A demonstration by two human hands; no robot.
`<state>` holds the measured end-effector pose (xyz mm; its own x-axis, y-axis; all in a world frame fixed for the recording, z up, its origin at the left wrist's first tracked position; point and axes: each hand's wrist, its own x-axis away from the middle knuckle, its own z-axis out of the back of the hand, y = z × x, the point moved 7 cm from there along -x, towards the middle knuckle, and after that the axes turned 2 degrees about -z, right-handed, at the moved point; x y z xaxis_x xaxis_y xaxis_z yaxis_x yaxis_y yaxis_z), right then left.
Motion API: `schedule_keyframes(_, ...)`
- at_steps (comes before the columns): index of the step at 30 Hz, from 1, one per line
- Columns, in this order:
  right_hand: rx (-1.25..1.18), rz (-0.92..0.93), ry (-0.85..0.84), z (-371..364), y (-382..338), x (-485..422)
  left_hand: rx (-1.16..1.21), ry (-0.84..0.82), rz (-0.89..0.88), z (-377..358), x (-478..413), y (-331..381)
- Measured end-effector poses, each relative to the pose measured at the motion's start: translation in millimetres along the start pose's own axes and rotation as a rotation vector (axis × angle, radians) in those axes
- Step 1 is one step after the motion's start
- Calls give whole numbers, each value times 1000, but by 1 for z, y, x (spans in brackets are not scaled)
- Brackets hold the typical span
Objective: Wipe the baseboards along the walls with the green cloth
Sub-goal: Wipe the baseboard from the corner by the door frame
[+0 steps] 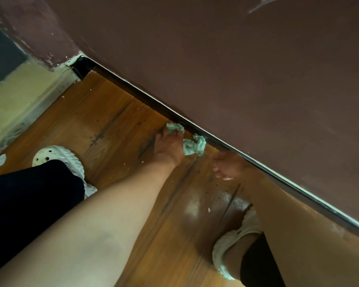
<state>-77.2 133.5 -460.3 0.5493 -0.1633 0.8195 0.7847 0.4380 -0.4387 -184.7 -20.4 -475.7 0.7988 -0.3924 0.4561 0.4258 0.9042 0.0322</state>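
A person crouches over a wooden floor (112, 112), looking down along a dark brown wall (236, 69). The left hand (168, 148) grasps a crumpled green cloth (192, 145), fingers curled around it. One bunch of cloth sticks out past the fingertips and a larger bunch bulges from the thumb side. The cloth touches the floor right at the foot of the wall and meets the baseboard (298, 190), a thin dark strip with a pale edge that runs diagonally past the grip in both directions.

Just beside the cloth, further along the strip towards the person, the right hand (226, 164) rests low against the baseboard. Its fingers are loosely bent and it holds nothing that can be seen.

Behind the gripping hand, the bare left forearm runs back to the camera. To the outer side of that arm is a white perforated clog (58, 158) below a dark trouser leg (29, 193). A second white clog (228, 251) sits behind the right hand. Small pale flecks dot the boards near the grip.
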Motion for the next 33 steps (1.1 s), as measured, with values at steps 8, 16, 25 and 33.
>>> schedule_keyframes(8,-111,-47,23,-2,24,6,71,-72,-432,-32,28,77)
schedule_keyframes(16,-156,-55,7,4,55,19,132,-106,-126,-14,25,39)
schedule_keyframes(25,-88,11,62,7,39,43,11,-238,-450,4,81,95)
schedule_keyframes(33,55,199,126,16,3,96,124,-149,-395,89,119,86)
